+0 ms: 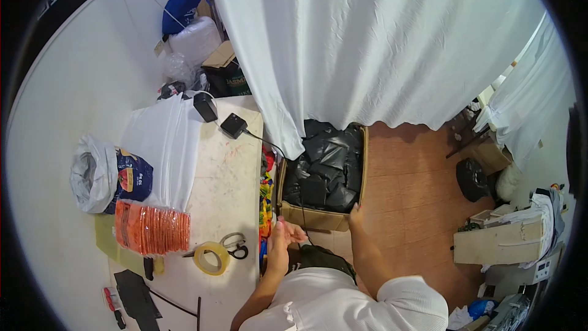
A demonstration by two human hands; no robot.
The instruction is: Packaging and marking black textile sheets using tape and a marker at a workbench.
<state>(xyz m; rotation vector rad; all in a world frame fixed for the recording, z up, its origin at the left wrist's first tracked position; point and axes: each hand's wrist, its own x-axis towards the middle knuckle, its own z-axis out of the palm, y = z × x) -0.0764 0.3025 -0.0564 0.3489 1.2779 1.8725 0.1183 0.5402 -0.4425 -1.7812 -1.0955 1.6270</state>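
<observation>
A cardboard box (365, 165) full of black plastic packages (334, 156) stands on the floor in front of me. At its near right corner, my right hand (356, 216) is closed on the edge, with most of its fingers hidden. My left hand (284, 240) is near the box's near left corner, beside the table edge. Its fingers are stretched out to the right and apart, with no held thing visible. A thin black cable (302, 208) hangs over the box from a small black device (233, 125) on the table.
On the white table (229, 178) lie a tape roll (211, 258), scissors (237, 250), a wrapped orange stack (153, 228) and white sheets (162, 147). Colourful items (266, 193) fill the gap between table and box. A white curtain (367, 43) hangs behind the box. To the right, a black bag (471, 179) sits on the brown floor (407, 208).
</observation>
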